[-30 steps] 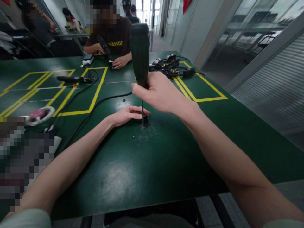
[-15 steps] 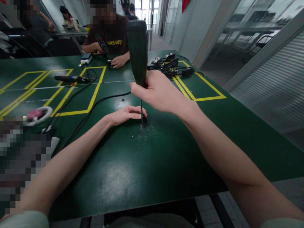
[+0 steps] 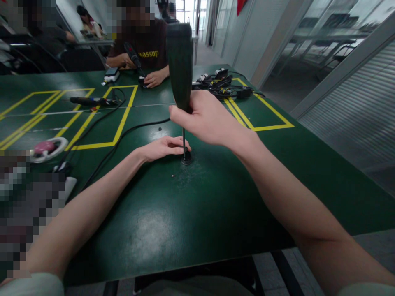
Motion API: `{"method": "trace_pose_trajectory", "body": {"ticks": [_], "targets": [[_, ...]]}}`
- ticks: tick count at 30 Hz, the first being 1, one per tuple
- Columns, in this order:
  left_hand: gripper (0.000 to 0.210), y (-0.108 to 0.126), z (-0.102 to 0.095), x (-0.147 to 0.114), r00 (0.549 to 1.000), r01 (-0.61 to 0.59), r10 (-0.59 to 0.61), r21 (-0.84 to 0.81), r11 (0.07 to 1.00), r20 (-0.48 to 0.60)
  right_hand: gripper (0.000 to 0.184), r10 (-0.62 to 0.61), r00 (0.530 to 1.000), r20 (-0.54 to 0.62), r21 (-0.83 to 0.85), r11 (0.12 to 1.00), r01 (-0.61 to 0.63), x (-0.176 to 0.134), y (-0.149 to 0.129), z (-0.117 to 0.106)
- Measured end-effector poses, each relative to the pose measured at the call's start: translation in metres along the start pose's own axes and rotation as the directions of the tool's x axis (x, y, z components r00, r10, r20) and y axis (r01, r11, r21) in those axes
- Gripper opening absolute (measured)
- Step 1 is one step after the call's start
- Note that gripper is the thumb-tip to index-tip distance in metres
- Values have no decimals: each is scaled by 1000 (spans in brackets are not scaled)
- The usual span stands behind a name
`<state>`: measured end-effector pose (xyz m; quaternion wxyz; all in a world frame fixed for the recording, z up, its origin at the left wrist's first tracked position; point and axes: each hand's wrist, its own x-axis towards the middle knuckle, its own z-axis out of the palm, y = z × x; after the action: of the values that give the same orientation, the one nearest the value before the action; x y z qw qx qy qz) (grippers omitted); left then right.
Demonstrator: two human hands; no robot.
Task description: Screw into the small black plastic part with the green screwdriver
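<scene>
My right hand (image 3: 203,117) is closed around the lower part of an upright electric screwdriver (image 3: 180,61) with a dark body. Its thin bit points straight down onto a small round black part (image 3: 186,158) on the green table (image 3: 216,222). My left hand (image 3: 165,148) rests on the table and pinches that part from the left and behind, with thumb and fingers close together. The bit's tip meets the part, but the exact contact is too small to make out. A tiny screw-like piece (image 3: 173,176) lies just in front of them.
Across the table a person (image 3: 151,45) holds another electric screwdriver (image 3: 132,55). A cable heap (image 3: 219,84) lies at the back right. On the left are a dark pen-shaped tool (image 3: 92,101), a black cable (image 3: 123,137) and a pink-and-white ring (image 3: 49,149). Yellow tape marks the tabletop.
Almost nothing differs. The screwdriver's top leans very slightly differently, while both hands and the black part stay in place.
</scene>
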<state>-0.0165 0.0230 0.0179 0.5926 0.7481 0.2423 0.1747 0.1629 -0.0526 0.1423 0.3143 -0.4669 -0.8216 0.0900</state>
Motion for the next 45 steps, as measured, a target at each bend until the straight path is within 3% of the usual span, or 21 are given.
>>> {"method": "trace_pose_trajectory", "body": {"ticks": [16, 36, 45], "targets": [[40, 0, 4, -1, 999, 33, -37, -113, 993, -37, 23, 6, 1000, -1, 5, 1000, -6, 0, 0, 0], [22, 7, 10, -1, 995, 70, -86, -264, 962, -49, 22, -58, 998, -2, -23, 998, 58, 1, 4, 2], [20, 6, 9, 1, 995, 62, -80, -280, 958, -53, 22, -16, 1000, 12, -45, 999, 16, 1, 0, 0]]}}
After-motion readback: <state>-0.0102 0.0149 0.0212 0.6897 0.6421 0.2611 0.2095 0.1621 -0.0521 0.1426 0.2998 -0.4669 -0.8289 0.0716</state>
